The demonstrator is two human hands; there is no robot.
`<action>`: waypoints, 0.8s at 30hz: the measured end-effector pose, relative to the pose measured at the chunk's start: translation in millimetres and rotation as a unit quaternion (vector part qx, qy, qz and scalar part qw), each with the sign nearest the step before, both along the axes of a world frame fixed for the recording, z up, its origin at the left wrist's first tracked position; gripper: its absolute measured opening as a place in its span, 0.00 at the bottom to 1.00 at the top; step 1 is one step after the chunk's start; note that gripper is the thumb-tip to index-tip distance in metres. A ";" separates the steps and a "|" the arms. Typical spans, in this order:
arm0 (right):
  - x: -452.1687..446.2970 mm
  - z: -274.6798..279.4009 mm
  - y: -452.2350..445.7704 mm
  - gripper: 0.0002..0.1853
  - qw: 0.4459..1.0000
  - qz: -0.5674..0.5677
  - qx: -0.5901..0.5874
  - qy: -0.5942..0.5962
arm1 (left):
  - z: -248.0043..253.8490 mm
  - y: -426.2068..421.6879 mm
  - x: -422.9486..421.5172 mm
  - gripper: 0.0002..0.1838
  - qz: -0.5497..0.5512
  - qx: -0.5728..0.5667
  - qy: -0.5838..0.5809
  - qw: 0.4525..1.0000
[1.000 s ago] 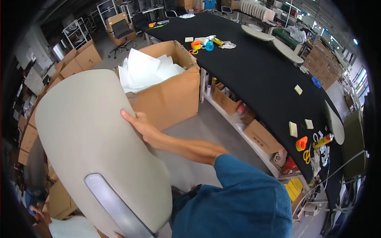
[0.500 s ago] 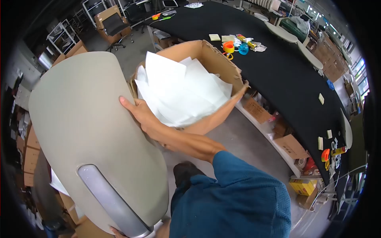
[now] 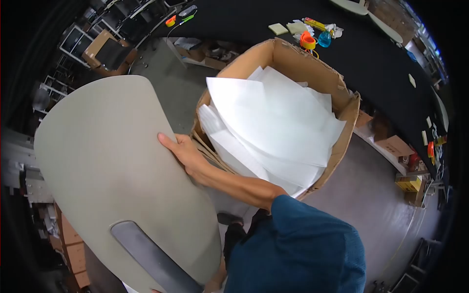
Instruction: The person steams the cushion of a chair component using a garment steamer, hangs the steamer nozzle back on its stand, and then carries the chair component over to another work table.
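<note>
A large beige curved panel (image 3: 117, 161), like a chair shell, fills the left side of the view. A dark grey strip (image 3: 151, 259) is set into its lower part. My right hand (image 3: 181, 149) grips its right edge, thumb on the near face and the other fingers hidden behind. At the bottom of the view, only a bit of my left hand (image 3: 156, 291) shows at the panel's lower edge. Right of the panel stands an open cardboard box (image 3: 337, 80), holding several sheets of white wrapping material (image 3: 273, 122). My right forearm passes in front of the box's near-left side.
A long black-covered table (image 3: 361, 63) curves behind the box. On it lie an orange tape dispenser (image 3: 307, 41), a blue item (image 3: 324, 38) and pale pads (image 3: 278, 29). A chair (image 3: 110, 53) stands at the back left. Cartons (image 3: 395, 145) sit under the table.
The view has shifted, so the box appears larger and farther right. The panel stays in my hands and appears slightly lower and farther right. More floor shows behind the box.
</note>
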State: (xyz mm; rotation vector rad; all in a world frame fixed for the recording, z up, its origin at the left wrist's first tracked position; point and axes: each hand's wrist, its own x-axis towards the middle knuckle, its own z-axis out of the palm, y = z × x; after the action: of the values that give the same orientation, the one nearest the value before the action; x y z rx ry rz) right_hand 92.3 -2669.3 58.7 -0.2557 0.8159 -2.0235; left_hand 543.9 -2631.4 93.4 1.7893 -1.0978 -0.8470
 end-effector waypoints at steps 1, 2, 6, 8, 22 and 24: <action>-0.2 -10.2 -19.9 0.29 1.000 -0.004 0.000 0.009 | -7.5 -22.1 4.5 0.30 -0.003 0.004 0.006 1.000; -0.5 -20.7 -40.3 0.28 1.000 -0.008 -0.002 0.020 | -18.1 -46.5 9.8 0.30 -0.008 0.004 0.014 1.000; -4.2 -30.9 -106.7 0.30 0.997 -0.050 0.057 0.015 | -30.7 -154.8 24.6 0.31 -0.039 0.001 0.034 0.999; -16.6 -33.3 -130.0 0.30 0.991 -0.093 0.088 0.034 | -39.9 -205.3 6.4 0.31 -0.057 0.000 0.060 0.997; -271.2 -84.3 -257.0 0.34 0.934 -0.330 0.134 -0.020 | -55.2 -544.6 -322.7 0.32 -0.313 0.051 0.076 0.945; -302.4 -87.9 -258.9 0.34 0.927 -0.344 0.148 -0.034 | -52.5 -581.9 -369.1 0.32 -0.354 0.101 0.069 0.927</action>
State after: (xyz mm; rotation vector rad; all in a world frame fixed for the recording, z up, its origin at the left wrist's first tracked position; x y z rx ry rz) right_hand -210.1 -2928.2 -29.2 0.3226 1.2757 -2.4797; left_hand 174.8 -3213.3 40.9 1.4507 -1.6406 -1.5341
